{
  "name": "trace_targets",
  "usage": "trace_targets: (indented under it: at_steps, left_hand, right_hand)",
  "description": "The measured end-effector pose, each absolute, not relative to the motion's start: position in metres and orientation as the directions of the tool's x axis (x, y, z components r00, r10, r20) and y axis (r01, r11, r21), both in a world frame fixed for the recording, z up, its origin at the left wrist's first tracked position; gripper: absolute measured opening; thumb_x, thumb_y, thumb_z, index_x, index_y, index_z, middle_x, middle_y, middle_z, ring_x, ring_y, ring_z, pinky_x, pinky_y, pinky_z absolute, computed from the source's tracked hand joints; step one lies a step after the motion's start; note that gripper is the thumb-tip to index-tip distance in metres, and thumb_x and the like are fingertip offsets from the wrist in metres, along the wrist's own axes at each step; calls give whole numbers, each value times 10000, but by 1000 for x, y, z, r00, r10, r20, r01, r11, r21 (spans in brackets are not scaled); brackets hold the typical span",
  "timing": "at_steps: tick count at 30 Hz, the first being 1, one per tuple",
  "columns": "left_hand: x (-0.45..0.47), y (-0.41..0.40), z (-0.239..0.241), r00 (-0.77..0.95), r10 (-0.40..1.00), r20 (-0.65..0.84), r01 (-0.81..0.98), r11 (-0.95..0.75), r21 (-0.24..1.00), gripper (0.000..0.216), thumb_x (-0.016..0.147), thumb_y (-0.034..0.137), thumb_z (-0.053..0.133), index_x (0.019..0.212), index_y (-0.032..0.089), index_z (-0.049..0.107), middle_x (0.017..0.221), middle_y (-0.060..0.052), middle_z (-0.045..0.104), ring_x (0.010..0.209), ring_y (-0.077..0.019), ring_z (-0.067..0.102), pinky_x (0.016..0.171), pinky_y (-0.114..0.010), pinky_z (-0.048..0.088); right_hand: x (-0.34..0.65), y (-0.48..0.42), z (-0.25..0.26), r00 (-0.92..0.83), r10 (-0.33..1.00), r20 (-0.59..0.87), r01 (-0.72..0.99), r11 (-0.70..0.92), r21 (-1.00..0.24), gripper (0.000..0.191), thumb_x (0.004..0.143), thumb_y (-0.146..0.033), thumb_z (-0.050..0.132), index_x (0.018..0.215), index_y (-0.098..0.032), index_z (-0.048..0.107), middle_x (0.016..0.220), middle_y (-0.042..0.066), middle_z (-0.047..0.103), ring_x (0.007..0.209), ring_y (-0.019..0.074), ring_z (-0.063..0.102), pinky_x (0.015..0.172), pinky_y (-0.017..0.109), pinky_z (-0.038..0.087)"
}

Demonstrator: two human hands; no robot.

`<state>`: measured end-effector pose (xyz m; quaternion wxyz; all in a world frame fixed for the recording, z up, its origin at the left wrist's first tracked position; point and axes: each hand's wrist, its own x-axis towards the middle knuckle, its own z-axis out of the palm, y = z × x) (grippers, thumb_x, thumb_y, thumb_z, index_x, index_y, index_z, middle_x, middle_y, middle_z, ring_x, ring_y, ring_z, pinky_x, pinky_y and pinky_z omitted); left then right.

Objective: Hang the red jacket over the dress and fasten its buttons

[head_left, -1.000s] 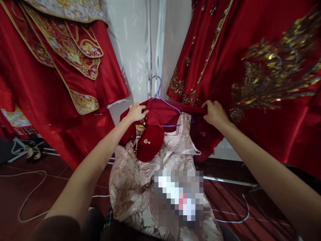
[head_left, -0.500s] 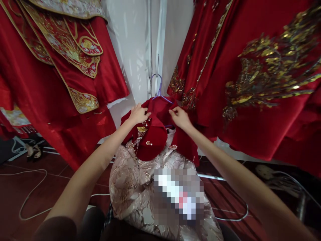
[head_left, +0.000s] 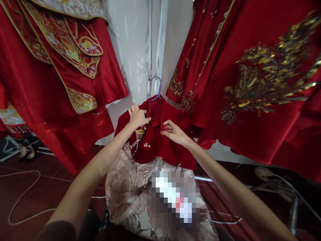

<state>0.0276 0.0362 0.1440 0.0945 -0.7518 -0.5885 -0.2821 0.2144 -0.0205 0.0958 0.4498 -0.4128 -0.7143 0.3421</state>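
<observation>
Only got the head view to go on. Can see the red capelet [head_left: 155, 150] dead centre, hung on a purple hanger [head_left: 159, 87] and draped over a pale brocade dress [head_left: 125, 190]. Spreads widest side to side, but parts at a front opening [head_left: 156, 115] running from the neckline down toward the camera. Would keep an eye on that opening, tbh: sits right between the left hand [head_left: 137, 118] and the right hand [head_left: 175, 133], beside both. Sits a touch lower on the right. Looks like a pinch there, thumb and forefinger on the front edge, remaining fingers loosely curled. Seems to have cloth gripped on the left too, just above a gold tassel ornament [head_left: 139, 131], though can't see under the palm. Slants in from the bottom corners with the left forearm [head_left: 97, 165] and right forearm [head_left: 223, 177], pretty much mirrored.
</observation>
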Motion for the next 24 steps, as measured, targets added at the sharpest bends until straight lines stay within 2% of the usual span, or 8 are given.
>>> trace_targets:
  at_steps: [4, 6, 8, 10, 12, 15, 20, 24]
  left_hand:
    - [12, 9, 140, 181, 712, 678, 924, -359, 129, 229, 697, 410, 602, 801, 208, 637, 1275, -115, 413, 1245, -361, 312, 1057, -572, 131]
    - [-8, -3, 139, 173, 675, 718, 924, -364, 119, 168, 712, 359, 589, 756, 197, 605, 1240, -113, 457, 1196, -326, 388, 1039, -516, 238]
    - [-28, -9, 137, 101, 688, 719, 923, -335, 191, 131, 734, 328, 561, 756, 200, 573, 1044, -102, 570, 997, -259, 533, 913, -424, 397]
    - [-41, -10, 137, 9, 700, 714, 913, -297, 279, 129, 749, 332, 545, 771, 205, 543, 799, -55, 605, 774, -207, 576, 773, -368, 448]
    - [-40, -11, 137, -29, 692, 721, 878, -327, 350, 135, 744, 327, 554, 798, 208, 519, 692, -17, 595, 669, -176, 571, 704, -331, 448]
    - [-17, -16, 136, 66, 687, 723, 770, -496, 401, 166, 718, 258, 566, 862, 214, 496, 733, -2, 619, 660, -144, 588, 662, -273, 447]
    - [33, -25, 120, 397, 681, 616, 647, -683, 338, 190, 678, 197, 578, 852, 205, 504, 735, -9, 623, 681, -169, 607, 634, -270, 451]
    - [39, -19, 102, 356, 674, 647, 555, -710, 435, 279, 691, 132, 550, 956, 187, 483, 889, -48, 625, 820, -175, 616, 725, -277, 476]
  right_hand:
    - [239, -36, 92, -172, 884, 435, 467, 462, -754, 188, 729, -332, 570, 808, -215, 447, 696, -20, 587, 591, 110, 540, 583, 247, 441]
    - [253, -43, 94, -74, 874, 480, 578, 430, -694, 191, 751, -364, 560, 820, -217, 460, 649, -20, 586, 560, 117, 529, 568, 255, 431]
    - [266, -49, 97, 24, 857, 515, 627, 389, -675, 233, 758, -409, 565, 849, -219, 466, 655, -8, 600, 563, 133, 544, 573, 272, 438]
    - [276, -51, 101, 77, 851, 520, 584, 384, -715, 310, 750, -459, 576, 910, -218, 462, 732, 20, 632, 626, 161, 589, 599, 294, 464]
    - [278, -50, 104, 72, 859, 507, 490, 412, -768, 377, 748, -501, 572, 967, -220, 447, 822, 46, 646, 709, 182, 618, 627, 307, 487]
    - [261, -43, 107, 46, 854, 519, 395, 461, -794, 367, 766, -511, 546, 966, -224, 435, 864, 47, 637, 751, 171, 616, 657, 299, 494]
    - [204, -24, 102, -57, 808, 587, 375, 562, -737, 246, 812, -394, 507, 974, -218, 452, 896, 33, 620, 782, 149, 602, 745, 302, 476]
    - [184, -14, 94, -153, 810, 567, 316, 583, -748, 218, 820, -347, 488, 993, -217, 462, 871, 12, 606, 798, 141, 595, 771, 306, 470]
